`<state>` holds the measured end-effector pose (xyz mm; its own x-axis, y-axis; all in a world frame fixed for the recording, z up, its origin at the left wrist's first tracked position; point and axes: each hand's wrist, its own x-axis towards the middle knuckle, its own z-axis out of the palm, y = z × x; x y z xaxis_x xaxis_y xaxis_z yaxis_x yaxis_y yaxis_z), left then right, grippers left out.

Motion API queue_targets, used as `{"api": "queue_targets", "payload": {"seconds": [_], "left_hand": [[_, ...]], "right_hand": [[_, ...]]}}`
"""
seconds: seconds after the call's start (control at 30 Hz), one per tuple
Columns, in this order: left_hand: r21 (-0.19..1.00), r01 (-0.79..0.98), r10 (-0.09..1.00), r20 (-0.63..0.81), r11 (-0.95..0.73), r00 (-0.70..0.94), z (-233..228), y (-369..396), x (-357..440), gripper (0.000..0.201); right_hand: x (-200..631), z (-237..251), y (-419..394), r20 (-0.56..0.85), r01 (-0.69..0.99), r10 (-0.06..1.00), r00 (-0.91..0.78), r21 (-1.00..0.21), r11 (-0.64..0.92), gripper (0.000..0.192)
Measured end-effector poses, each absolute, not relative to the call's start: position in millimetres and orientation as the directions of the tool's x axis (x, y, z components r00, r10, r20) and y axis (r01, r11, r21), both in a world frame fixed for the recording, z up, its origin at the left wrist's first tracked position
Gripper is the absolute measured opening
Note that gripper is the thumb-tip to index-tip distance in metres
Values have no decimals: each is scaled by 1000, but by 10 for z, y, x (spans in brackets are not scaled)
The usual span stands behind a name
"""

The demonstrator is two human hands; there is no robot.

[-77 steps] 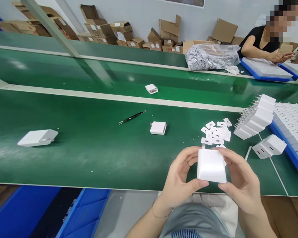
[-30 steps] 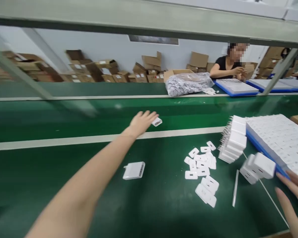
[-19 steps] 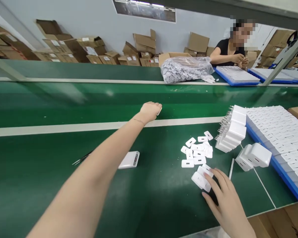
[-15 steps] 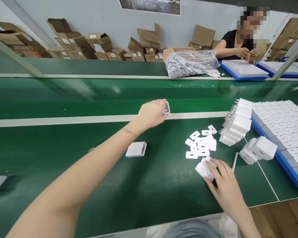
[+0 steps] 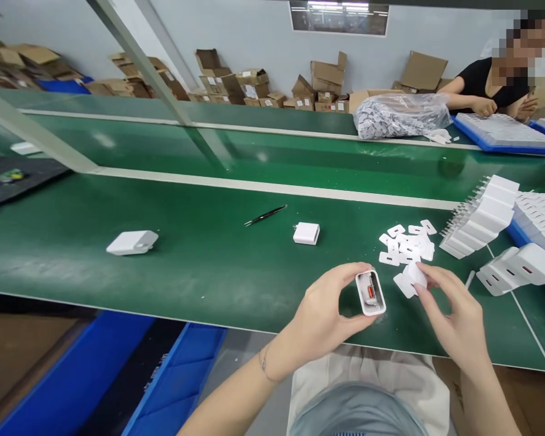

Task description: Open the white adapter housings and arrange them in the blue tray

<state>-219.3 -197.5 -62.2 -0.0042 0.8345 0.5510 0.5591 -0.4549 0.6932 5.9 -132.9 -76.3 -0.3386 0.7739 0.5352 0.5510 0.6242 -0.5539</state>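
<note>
Between thumb and fingers, my left hand [image 5: 329, 303] holds a white charger housing [image 5: 371, 293]. Its open end faces me and shows an orange-red port inside. My right hand [image 5: 454, 309] pinches a small white cover plate [image 5: 416, 276], just right of the housing and apart from it. Under that plate, another white plate [image 5: 404, 284] lies on the green bench. A loose pile of slotted white plates [image 5: 409, 245] spreads just beyond my right hand. One white charger [image 5: 306, 233] with metal prongs lies on the bench beyond my left hand.
Black tweezers [image 5: 266, 215] and another white charger [image 5: 132, 242] lie to the left. Stacked chargers [image 5: 481, 215] and a few more chargers [image 5: 518, 269] stand at right, beside a blue-edged tray [image 5: 540, 212]. Across the bench, a co-worker [image 5: 490, 91] sits near a plastic bag of parts [image 5: 399, 115].
My left hand has brought the charger housing back toward me, close to my right hand. My right hand has lifted a cover plate. The view has swung left.
</note>
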Motion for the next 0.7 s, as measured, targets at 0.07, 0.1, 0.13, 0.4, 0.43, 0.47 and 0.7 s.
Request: {"api": "queue_targets", "payload": {"seconds": [0.07, 0.1, 0.13, 0.4, 0.43, 0.47, 0.7], "left_hand": [[706, 507, 801, 597, -494, -51, -652, -2002, -2119, 58], [703, 485, 775, 627, -520, -78, -671, -2003, -2077, 59], [697, 465, 747, 657, -546, -108, -694, -1997, -2031, 59], [562, 516, 460, 826, -646, -324, -873, -1927, -1636, 65], [550, 530, 445, 834, -645, -325, -883, -1930, -1605, 66], [541, 538, 435, 841, -646, -322, -893, -1932, -1580, 66], [461, 647, 346, 886, -607, -308, -974, -1942, -1465, 61]], "right_hand": [[14, -617, -1494, 554, 406, 749, -363, -630, 662, 35], [-17, -561, -1578, 584, 355, 719, -378, -625, 695, 39], [-53, -519, -1656, 621, 331, 679, -390, -594, 733, 45], [-275, -461, -1879, 792, 417, 482, -374, -321, 850, 51], [-277, -460, -1882, 792, 424, 491, -363, -329, 844, 47], [-277, -459, -1886, 793, 437, 501, -347, -336, 834, 44], [-333, -451, -1902, 826, 530, 509, -242, -327, 782, 29]]}}
